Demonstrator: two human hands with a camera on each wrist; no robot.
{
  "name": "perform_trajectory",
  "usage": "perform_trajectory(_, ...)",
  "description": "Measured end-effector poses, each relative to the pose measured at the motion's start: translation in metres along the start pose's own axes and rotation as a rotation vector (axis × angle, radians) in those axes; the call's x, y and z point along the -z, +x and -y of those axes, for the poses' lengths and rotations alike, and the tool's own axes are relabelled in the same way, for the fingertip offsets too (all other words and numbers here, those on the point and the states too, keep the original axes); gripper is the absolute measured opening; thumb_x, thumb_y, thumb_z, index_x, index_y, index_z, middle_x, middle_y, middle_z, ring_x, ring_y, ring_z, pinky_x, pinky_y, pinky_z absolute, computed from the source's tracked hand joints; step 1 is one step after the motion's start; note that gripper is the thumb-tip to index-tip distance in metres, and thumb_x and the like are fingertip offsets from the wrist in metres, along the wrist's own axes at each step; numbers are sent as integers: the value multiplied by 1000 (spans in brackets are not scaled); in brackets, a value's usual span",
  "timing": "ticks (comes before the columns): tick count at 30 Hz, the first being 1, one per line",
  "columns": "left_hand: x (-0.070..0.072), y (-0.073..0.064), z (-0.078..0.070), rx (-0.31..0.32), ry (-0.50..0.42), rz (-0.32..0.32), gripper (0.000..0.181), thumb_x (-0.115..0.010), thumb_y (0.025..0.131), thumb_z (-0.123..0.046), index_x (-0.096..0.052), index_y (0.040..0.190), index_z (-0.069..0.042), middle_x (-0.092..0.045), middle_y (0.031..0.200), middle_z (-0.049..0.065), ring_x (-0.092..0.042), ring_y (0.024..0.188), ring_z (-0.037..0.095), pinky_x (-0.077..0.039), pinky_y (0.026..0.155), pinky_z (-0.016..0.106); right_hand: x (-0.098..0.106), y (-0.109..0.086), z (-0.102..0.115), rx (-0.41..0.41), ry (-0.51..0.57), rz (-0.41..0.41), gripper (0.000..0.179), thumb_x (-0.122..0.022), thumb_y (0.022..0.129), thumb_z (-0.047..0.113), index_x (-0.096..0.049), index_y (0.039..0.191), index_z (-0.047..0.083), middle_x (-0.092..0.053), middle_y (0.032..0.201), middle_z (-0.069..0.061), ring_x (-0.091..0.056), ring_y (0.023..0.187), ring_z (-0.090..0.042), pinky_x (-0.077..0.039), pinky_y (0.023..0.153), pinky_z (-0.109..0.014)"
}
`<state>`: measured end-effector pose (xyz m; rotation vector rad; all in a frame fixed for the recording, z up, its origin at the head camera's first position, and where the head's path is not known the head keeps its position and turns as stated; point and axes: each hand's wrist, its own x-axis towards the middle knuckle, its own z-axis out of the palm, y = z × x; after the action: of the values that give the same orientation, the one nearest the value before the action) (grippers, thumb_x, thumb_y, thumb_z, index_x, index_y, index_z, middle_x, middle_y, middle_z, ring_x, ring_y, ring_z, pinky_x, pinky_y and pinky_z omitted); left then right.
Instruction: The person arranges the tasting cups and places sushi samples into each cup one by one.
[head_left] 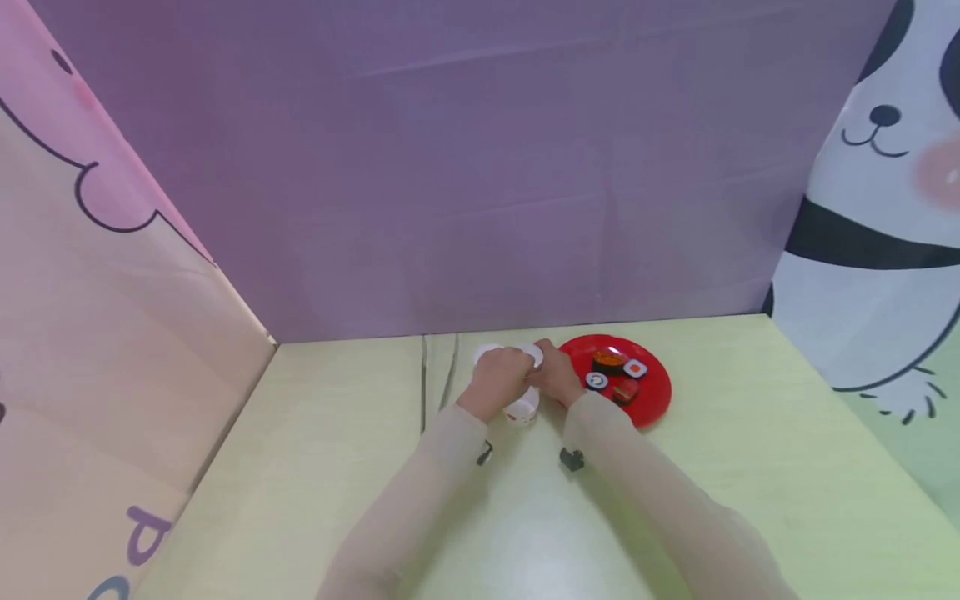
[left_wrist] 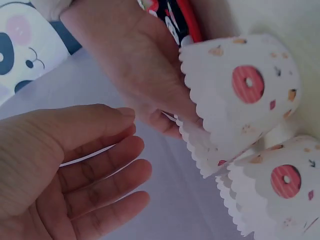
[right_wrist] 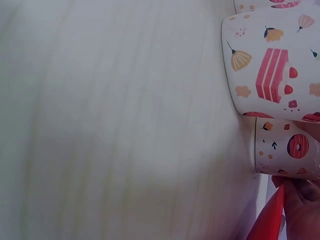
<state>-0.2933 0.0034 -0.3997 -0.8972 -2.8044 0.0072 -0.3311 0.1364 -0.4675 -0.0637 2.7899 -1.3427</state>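
Several white paper cups printed with donuts and cake stand close together on the table; a front cup (head_left: 522, 410) shows below the hands. In the left wrist view, my left hand (left_wrist: 85, 160) hovers beside the scalloped rims with loosely bent, spread fingers and nothing in them. My right hand (head_left: 558, 375) comes in from the plate side and pinches the rim of a back cup (head_left: 531, 353). Its fingertips are partly hidden behind a nearer cup (left_wrist: 245, 90). In the right wrist view, my right fingers (right_wrist: 300, 205) lie against the donut-printed cup (right_wrist: 280, 147).
A red plate (head_left: 658, 396) with several sushi-shaped pieces (head_left: 609, 362) sits just right of the cups. Two thin dark strips (head_left: 423, 383) run along the table left of them. A purple backdrop (head_left: 450, 208) rises behind the pale table (head_left: 337, 433), with printed panels on both sides.
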Motion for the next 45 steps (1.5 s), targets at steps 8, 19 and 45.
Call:
perform_trajectory(8,-5,17,10,9,-63,-1,8,-72,81,-18,-73,88,-15,-69,81,-3,-61,72,16,-49,60,26,1,-1,0,30,-8,-11,51,-70,84,17,-44,126,2,-57,122,-17,-53,109,-33,-42,99,-47)
perform_trajectory(19,-15,28,15,-18,-112,25,4,-71,79,-10,-72,78,-13,-66,74,-2,-55,65,14,-47,58,27,1,-2,-1,70,-18,-27,50,-70,82,18,-47,123,2,-58,119,-17,-54,105,-33,-44,96,-46)
perform_trajectory(45,-24,37,12,37,-114,57,7,-68,80,-10,-73,76,-11,-66,74,-1,-53,64,14,-45,57,25,1,0,-3,80,-56,-39,52,-70,82,20,-47,124,1,-58,120,-19,-54,105,-34,-45,96,-45)
